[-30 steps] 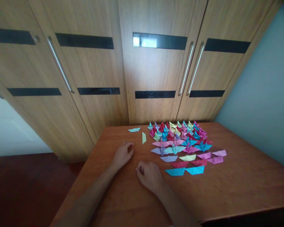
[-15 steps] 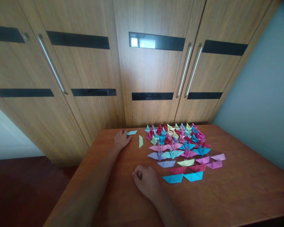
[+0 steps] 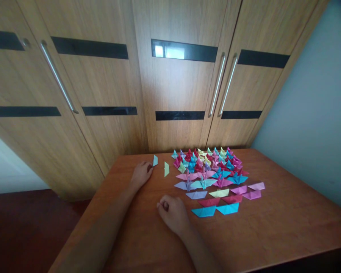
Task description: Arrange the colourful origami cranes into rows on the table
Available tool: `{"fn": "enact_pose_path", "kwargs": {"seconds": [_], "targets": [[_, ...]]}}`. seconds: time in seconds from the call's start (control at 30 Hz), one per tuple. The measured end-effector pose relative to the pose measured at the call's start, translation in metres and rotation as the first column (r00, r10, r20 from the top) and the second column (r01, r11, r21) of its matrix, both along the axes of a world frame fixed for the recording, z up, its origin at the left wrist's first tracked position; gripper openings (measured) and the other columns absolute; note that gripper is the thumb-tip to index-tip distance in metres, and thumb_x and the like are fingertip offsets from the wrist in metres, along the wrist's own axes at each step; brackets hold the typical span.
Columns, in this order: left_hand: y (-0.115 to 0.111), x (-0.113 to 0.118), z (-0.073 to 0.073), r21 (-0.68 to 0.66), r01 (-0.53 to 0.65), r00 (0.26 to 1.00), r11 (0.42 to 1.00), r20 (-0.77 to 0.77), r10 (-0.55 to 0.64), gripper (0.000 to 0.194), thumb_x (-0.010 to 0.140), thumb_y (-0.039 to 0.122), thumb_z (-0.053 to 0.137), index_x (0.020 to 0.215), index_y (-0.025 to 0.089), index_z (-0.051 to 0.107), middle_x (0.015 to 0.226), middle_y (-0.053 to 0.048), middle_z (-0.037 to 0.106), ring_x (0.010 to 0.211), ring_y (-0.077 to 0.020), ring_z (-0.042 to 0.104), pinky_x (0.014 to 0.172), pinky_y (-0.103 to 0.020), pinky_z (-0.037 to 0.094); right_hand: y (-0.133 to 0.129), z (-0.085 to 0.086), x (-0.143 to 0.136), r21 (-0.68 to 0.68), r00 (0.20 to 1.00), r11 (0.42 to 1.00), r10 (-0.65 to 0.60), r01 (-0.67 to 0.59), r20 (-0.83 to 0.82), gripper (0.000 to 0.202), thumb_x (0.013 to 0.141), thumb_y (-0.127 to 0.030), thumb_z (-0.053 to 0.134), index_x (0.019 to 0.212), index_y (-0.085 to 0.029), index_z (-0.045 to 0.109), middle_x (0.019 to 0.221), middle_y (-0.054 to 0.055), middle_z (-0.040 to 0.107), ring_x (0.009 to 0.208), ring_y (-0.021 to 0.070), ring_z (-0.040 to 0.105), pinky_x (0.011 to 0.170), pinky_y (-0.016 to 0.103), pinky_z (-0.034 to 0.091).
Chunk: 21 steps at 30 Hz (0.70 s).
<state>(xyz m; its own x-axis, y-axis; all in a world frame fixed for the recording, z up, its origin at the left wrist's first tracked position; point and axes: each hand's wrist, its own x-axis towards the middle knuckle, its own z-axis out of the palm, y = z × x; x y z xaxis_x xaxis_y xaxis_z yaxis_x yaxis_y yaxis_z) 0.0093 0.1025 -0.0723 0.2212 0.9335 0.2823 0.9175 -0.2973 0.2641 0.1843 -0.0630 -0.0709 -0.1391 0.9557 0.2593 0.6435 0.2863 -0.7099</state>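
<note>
At the far left of the table, my left hand (image 3: pixel 142 174) has its fingers bent, their tips at the lower left corner of a light blue folded paper strip (image 3: pixel 155 160). That strip points away from me; how firmly the fingertips grip it is hard to see. Just right of it lies a pale yellow folded strip (image 3: pixel 166 169), untouched. My right hand (image 3: pixel 174 213) rests on the table nearer to me, curled into a loose fist with nothing visible in it. To its right are two bright blue folded strips (image 3: pixel 227 208).
Behind those, red strips (image 3: pixel 208 202), a lilac strip (image 3: pixel 196 195), a pale green strip (image 3: pixel 219 193) and magenta strips (image 3: pixel 252 195) lie in rows. Many coloured paper cranes (image 3: pixel 204 183) crowd the table's back. A wooden wardrobe (image 3: pixel 179 83) stands behind the table (image 3: pixel 272 227).
The light blue strip has turned from lying crosswise to pointing away from me. My left hand has drawn back slightly toward me. My right hand stays curled on the table.
</note>
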Motion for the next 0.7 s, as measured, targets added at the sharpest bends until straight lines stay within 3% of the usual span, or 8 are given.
{"fn": "enact_pose_path", "kwargs": {"seconds": [0.17, 0.27, 0.47, 0.7], "targets": [[-0.022, -0.001, 0.003, 0.011, 0.002, 0.999, 1.000, 0.033, -0.003, 0.019, 0.083, 0.024, 0.048, 0.095, 0.023, 0.063, 0.102, -0.005, 0.062, 0.101, -0.0203, 0.055, 0.093, -0.030, 0.039, -0.004, 0.002, 0.000, -0.007, 0.999, 1.000, 0.018, -0.017, 0.046, 0.016, 0.082, -0.024, 0.052, 0.069, -0.020, 0.059, 0.060, -0.004, 0.059, 0.054, 0.0088, 0.051, 0.052, 0.020, 0.027], [-0.024, 0.002, 0.005, 0.006, -0.055, 0.998, 0.998, 0.040, 0.055, 0.023, 0.084, 0.032, 0.048, 0.099, 0.021, 0.061, 0.103, -0.007, 0.062, 0.100, -0.0210, 0.055, 0.091, -0.030, 0.040, -0.008, 0.002, 0.000, 0.013, 0.996, 1.000, 0.021, -0.023, 0.087, 0.014, 0.082, -0.025, 0.054, 0.070, -0.021, 0.059, 0.062, -0.004, 0.062, 0.057, 0.0093, 0.054, 0.054, 0.020, 0.028], [-0.002, 0.024, 0.007, -0.020, -0.246, 0.969, 0.969, 0.034, 0.246, 0.049, 0.080, 0.059, 0.044, 0.102, 0.019, 0.061, 0.111, -0.014, 0.057, 0.106, -0.0326, 0.050, 0.087, -0.047, 0.039, -0.008, -0.001, 0.000, 0.032, 0.996, 0.999, 0.010, -0.013, 0.086, 0.013, 0.081, -0.025, 0.054, 0.070, -0.021, 0.059, 0.062, -0.004, 0.062, 0.057, 0.0091, 0.054, 0.054, 0.020, 0.028], [0.018, 0.048, 0.003, -0.018, -0.333, 0.942, 0.943, 0.034, 0.333, 0.057, 0.076, 0.060, 0.047, 0.111, 0.016, 0.059, 0.117, -0.020, 0.051, 0.112, -0.0387, 0.043, 0.089, -0.054, 0.034, 0.000, -0.003, 0.002, 0.028, 1.000, 1.000, -0.013, 0.014, -0.027, 0.015, 0.082, -0.023, 0.052, 0.068, -0.020, 0.058, 0.058, -0.005, 0.058, 0.053, 0.0081, 0.051, 0.052, 0.019, 0.029]]}}
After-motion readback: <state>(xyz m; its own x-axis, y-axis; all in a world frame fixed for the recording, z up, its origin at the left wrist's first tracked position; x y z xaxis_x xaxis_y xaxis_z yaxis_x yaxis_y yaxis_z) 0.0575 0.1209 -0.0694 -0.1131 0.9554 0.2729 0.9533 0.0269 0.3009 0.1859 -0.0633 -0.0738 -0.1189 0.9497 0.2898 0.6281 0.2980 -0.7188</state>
